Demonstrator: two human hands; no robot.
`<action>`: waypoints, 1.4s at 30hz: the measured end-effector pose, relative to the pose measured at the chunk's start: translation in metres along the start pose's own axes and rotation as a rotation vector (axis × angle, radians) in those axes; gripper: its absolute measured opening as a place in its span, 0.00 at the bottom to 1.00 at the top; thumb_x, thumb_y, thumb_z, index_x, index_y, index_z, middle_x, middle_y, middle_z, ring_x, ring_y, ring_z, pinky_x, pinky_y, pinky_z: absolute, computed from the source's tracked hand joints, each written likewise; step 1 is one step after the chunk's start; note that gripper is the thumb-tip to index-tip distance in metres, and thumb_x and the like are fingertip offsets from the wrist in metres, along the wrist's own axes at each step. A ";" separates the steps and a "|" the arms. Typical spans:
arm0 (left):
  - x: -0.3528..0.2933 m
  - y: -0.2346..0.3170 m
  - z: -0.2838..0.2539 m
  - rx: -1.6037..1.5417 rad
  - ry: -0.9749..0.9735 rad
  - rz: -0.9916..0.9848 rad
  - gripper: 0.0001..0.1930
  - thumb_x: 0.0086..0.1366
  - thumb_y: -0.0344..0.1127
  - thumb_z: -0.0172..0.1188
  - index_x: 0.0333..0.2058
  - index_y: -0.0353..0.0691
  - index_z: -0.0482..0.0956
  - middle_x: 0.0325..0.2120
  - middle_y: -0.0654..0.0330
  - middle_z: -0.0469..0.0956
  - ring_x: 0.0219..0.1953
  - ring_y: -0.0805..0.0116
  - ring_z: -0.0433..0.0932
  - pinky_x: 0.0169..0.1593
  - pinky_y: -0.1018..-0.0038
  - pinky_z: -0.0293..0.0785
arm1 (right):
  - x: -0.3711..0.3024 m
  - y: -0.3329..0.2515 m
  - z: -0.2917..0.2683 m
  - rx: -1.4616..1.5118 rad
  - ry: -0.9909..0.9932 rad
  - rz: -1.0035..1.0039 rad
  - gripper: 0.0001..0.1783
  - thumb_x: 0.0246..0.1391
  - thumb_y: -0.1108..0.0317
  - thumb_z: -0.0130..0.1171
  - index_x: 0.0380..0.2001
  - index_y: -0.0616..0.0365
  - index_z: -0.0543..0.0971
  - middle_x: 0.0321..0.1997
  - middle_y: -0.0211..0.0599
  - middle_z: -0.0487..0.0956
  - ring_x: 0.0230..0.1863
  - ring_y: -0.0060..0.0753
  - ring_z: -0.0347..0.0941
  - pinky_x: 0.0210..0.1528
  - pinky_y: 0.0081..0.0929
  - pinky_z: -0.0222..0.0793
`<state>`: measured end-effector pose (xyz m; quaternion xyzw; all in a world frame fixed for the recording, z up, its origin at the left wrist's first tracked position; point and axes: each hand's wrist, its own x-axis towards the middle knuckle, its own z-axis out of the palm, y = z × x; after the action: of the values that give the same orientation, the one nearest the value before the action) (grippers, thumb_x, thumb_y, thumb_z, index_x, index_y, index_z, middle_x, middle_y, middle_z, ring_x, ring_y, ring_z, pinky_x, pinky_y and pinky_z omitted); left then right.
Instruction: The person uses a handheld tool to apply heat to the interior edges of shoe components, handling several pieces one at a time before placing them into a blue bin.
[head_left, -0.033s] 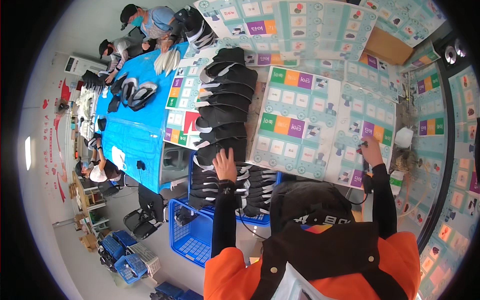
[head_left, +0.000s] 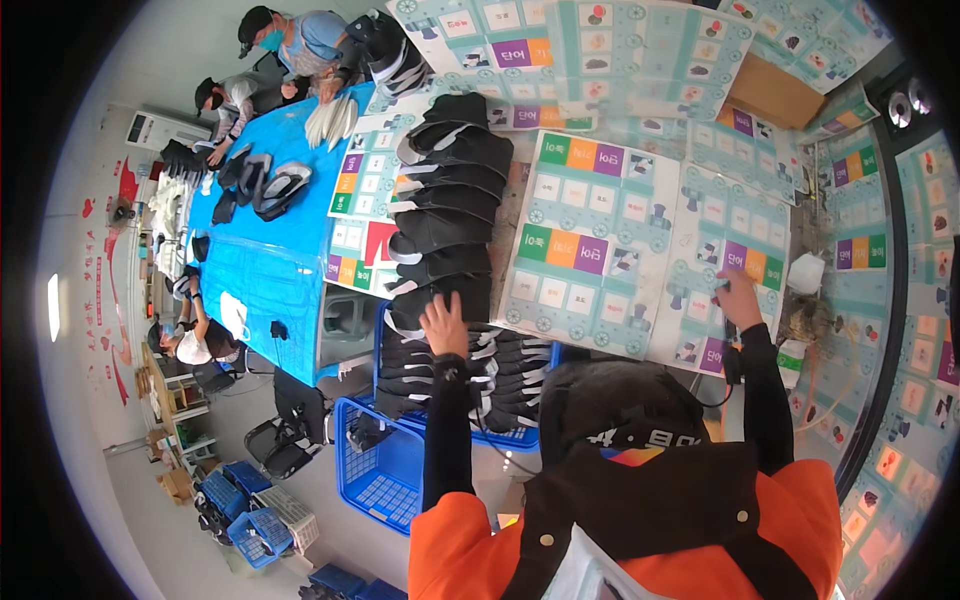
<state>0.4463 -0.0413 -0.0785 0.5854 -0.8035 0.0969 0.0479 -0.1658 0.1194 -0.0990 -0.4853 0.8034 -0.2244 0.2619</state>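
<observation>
A row of black shoe uppers (head_left: 450, 225) with grey edges runs away from me along the table, overlapping one another. My left hand (head_left: 443, 325) is at the nearest upper (head_left: 460, 295), its fingers apart and lying against the black material. Over to the right, my right hand (head_left: 738, 300) hovers at or just above the printed board sheet (head_left: 600, 240), thumb and fingertips pinched together. Whatever those fingertips hold, if anything, is too small to make out. A dark device with a cable (head_left: 735, 365) sits at my right wrist.
Below the table edge stand blue baskets, one with stacked uppers (head_left: 510, 375) and another blue basket (head_left: 380, 465) beside it. A blue-covered table (head_left: 270, 290) lies to the left, with people working around it. A small white-and-green packet (head_left: 790, 362) is near my right forearm.
My left hand has shifted slightly left on the nearest upper. The small dark thing at my right fingertips no longer shows, and that hand has turned a little.
</observation>
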 end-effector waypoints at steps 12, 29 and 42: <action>0.032 0.123 -0.130 -0.719 -0.157 -0.022 0.16 0.70 0.35 0.56 0.51 0.31 0.73 0.42 0.37 0.77 0.40 0.31 0.77 0.40 0.48 0.74 | -0.054 -0.265 0.023 0.503 -0.190 -0.611 0.26 0.56 0.64 0.71 0.56 0.53 0.75 0.58 0.40 0.74 0.52 0.40 0.77 0.50 0.32 0.75; 0.009 0.201 -0.102 -1.462 -0.034 -0.035 0.16 0.66 0.21 0.60 0.51 0.36 0.84 0.46 0.58 0.77 0.46 0.69 0.75 0.49 0.76 0.72 | -0.050 -0.222 -0.008 0.657 -0.135 -0.475 0.05 0.51 0.77 0.70 0.31 0.61 0.83 0.35 0.32 0.83 0.39 0.29 0.78 0.46 0.24 0.73; 0.073 0.221 -0.126 -2.023 -0.661 -0.409 0.15 0.79 0.38 0.51 0.50 0.31 0.79 0.43 0.63 0.82 0.44 0.77 0.78 0.51 0.79 0.72 | -0.050 -0.252 -0.035 0.183 -0.102 -0.712 0.38 0.48 0.64 0.73 0.63 0.52 0.72 0.67 0.48 0.66 0.65 0.52 0.67 0.60 0.41 0.72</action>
<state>0.2095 -0.0168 0.0366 0.3946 -0.3712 -0.7832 0.3051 -0.0015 0.0598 0.0932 -0.7196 0.5467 -0.3480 0.2493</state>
